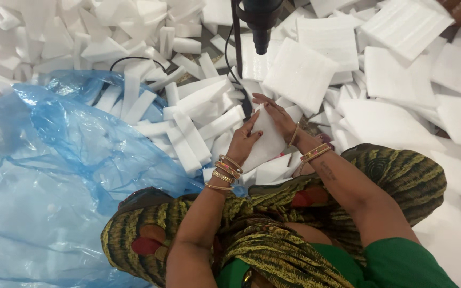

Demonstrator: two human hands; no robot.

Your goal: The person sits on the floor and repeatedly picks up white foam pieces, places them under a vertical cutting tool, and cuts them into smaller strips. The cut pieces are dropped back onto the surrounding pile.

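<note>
While narrow cut strips [188,133] already lie heaped beside the blue bag [44,176], left hand [245,140] and right hand [278,116] clasp one white foam piece [265,140]; many uncut sheets [396,69] remain.

Matt white foam sheet [265,140]; glossy, crinkled blue plastic bag [54,176]

One package only: a big blue see-through plastic bag [44,176], crumpled, filling the left side, its mouth beside white foam strips. No labels, signs or screens.
</note>
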